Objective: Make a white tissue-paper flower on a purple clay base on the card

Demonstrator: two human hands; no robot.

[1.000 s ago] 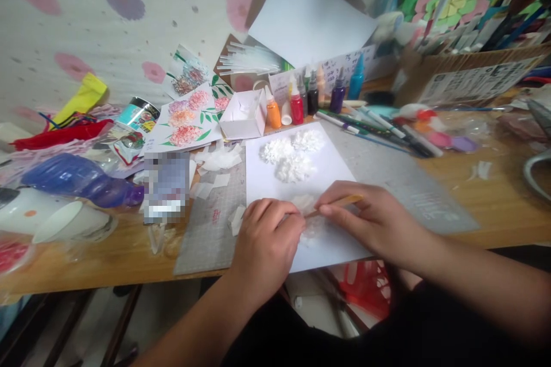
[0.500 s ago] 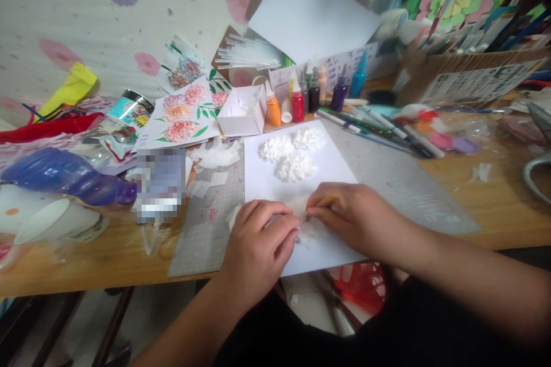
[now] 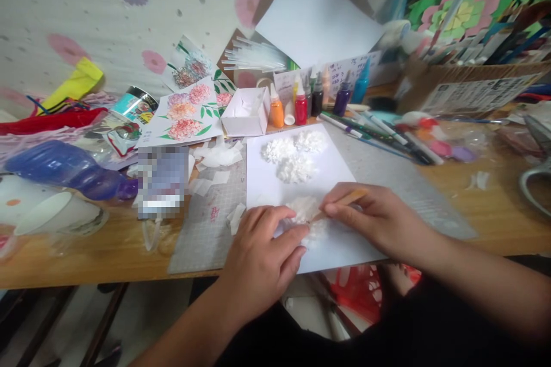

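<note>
A thin wooden stick (image 3: 353, 196) is pinched between the thumb and fingers of my right hand (image 3: 374, 215), its tip pointing down and left into a ruffled white paper flower (image 3: 303, 206). My left hand (image 3: 267, 241) lies palm down at the flower's left side, fingers apart, fingertips touching or close to its edge. Part of that flower is hidden by the hands. It sits on the lower half of a white sheet (image 3: 258, 175). Farther up the sheet is a cluster of several similar white ruffled flowers (image 3: 295, 166).
A grey cutting mat (image 3: 193, 249) lies beneath the sheet, with white paper scraps (image 3: 217, 152) at left. Paint bottles (image 3: 300, 109) and a white box (image 3: 245, 114) stand behind. Pens (image 3: 387, 132) lie to the right, scissors (image 3: 534, 183) farther right, a paper cup (image 3: 62, 215) at left.
My right hand has shifted slightly right, showing more of the stick and flower. My left hand's fingers have spread and moved slightly right and down. The camera view has shifted a little.
</note>
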